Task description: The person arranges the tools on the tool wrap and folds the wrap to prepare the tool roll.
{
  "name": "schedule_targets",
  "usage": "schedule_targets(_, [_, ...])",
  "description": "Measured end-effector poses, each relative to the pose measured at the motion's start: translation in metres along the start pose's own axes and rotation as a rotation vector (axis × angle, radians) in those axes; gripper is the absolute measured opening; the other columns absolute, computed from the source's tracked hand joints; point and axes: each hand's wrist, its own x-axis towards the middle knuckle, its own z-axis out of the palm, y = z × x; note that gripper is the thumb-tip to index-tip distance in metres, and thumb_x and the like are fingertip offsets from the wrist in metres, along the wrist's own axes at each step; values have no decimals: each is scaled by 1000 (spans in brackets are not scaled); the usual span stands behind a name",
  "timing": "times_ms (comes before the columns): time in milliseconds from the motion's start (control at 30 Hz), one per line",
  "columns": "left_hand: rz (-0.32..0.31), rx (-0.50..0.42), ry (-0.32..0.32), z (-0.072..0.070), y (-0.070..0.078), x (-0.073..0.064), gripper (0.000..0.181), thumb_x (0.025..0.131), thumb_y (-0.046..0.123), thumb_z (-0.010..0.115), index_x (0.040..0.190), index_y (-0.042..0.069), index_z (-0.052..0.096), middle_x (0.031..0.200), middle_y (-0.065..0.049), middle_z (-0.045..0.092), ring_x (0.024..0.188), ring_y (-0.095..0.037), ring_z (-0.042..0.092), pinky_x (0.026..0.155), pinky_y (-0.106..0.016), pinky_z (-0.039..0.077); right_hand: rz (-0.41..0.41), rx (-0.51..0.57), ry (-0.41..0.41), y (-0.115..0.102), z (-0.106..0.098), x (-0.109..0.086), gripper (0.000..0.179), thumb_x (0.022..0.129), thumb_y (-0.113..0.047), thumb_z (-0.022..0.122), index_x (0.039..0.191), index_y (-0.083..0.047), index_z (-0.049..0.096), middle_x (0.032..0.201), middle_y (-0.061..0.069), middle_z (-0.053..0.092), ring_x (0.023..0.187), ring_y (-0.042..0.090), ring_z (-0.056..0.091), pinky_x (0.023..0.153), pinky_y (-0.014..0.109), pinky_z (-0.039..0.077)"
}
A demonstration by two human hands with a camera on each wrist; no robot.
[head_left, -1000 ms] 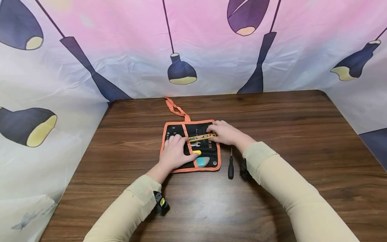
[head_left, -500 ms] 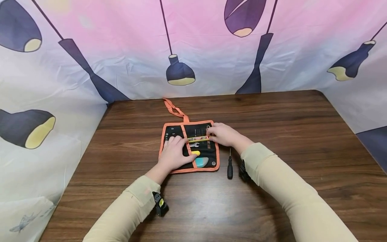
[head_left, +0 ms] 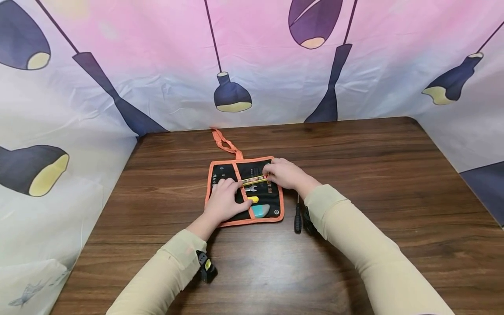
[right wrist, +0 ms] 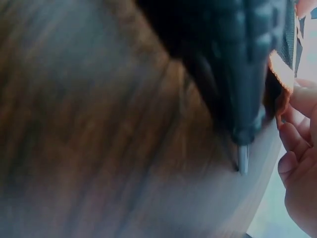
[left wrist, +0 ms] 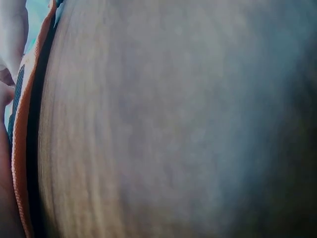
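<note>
A black tool pouch (head_left: pixel 271 203) with orange edging lies spread on the table. My left hand (head_left: pixel 225 201) rests over its left half, thumb apart from the fingers, fingertips at the orange strip. From under this strip a slim yellow tool (head_left: pixel 253 180) with a printed label sticks out; my right hand (head_left: pixel 289 173) pinches its right end. Below it, a small wrench (head_left: pixel 251 189), a yellow end (head_left: pixel 253 199) and a teal-and-grey piece (head_left: pixel 260 211) show from the pockets. In the right wrist view, curled fingers (right wrist: pixel 293 141) are beside the pouch's orange edge.
A black screwdriver (head_left: pixel 298 220) lies on the wooden table (head_left: pixel 260 271), right of the pouch and close to my right wrist. An orange tie strap (head_left: pixel 226 143) runs from the pouch towards the back edge. A printed cloth (head_left: pixel 165 87) hangs behind.
My right hand has moved slightly left with the slim yellow tool, and less of the tool shows outside the strip. My left hand stays on the pouch. The head view has shifted a little.
</note>
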Motion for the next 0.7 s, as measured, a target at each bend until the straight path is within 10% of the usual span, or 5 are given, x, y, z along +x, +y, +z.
schedule_targets(700, [27, -40, -52, -1, -1, 0, 73, 75, 57, 64, 128, 7, 57, 96, -4, 49, 88, -22, 39, 77, -40, 31, 66, 12, 7, 5, 4, -4, 17, 91, -21, 63, 103, -11, 65, 98, 5, 57, 89, 20, 52, 81, 37, 43])
